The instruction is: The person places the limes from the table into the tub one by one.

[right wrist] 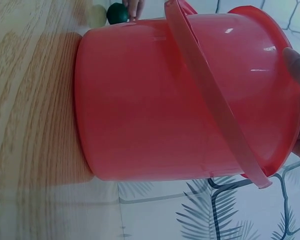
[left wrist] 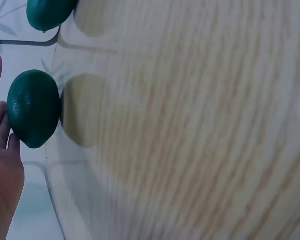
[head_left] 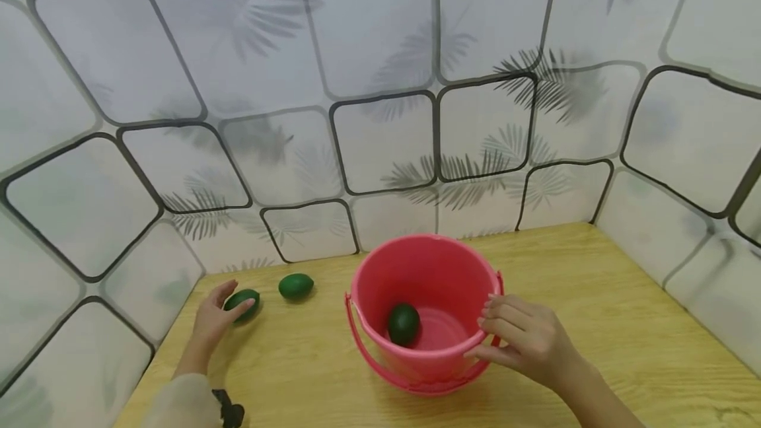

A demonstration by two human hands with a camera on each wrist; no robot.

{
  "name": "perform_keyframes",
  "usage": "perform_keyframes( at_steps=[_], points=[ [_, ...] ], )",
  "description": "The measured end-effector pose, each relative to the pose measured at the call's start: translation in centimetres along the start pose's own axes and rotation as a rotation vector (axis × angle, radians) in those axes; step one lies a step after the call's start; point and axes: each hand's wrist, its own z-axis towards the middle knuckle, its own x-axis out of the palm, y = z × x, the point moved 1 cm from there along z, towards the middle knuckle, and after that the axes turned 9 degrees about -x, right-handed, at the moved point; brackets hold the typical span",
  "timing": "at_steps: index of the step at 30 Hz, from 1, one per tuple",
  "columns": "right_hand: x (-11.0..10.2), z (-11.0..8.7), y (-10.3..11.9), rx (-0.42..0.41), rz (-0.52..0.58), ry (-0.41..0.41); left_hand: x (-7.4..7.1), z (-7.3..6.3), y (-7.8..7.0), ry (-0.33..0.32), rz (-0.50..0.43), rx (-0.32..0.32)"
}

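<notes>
My left hand (head_left: 213, 319) is over a dark green lime (head_left: 243, 306) on the table, its thumb and fingers spread about the fruit. In the left wrist view the fingers (left wrist: 0, 125) lie along the upper side of that lime (left wrist: 34, 108), and the thumb stands apart from them. Another lime (head_left: 296, 286) rests just to the right. A pink bucket (head_left: 429, 365) stands upright at the middle, with one lime (head_left: 403, 324) inside on its bottom. My right hand (head_left: 529, 339) grips the bucket's right rim, the thumb (right wrist: 297, 67) outside it.
The bucket's handle (head_left: 380, 370) hangs down on the near side. The wooden table (head_left: 297, 368) meets a patterned wall covering (head_left: 380, 144) at the back and sides. A small black object (head_left: 228, 408) is beside my left sleeve (head_left: 183, 401).
</notes>
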Motion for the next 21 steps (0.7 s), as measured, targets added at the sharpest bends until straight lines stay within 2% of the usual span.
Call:
perform_keyframes(
  at_steps=[7,14,21],
  points=[
    [0.1,0.2,0.1,-0.014,0.013,-0.017,0.7,-0.6,0.5,-0.031,0.081,-0.079],
    [0.0,0.2,0.1,-0.001,0.008,-0.015,1.4,-0.2,0.2,-0.027,0.126,-0.054],
    [-0.1,0.3,0.1,-0.01,0.004,-0.024,2.2,-0.1,0.7,-0.066,0.085,-0.053]
  ],
)
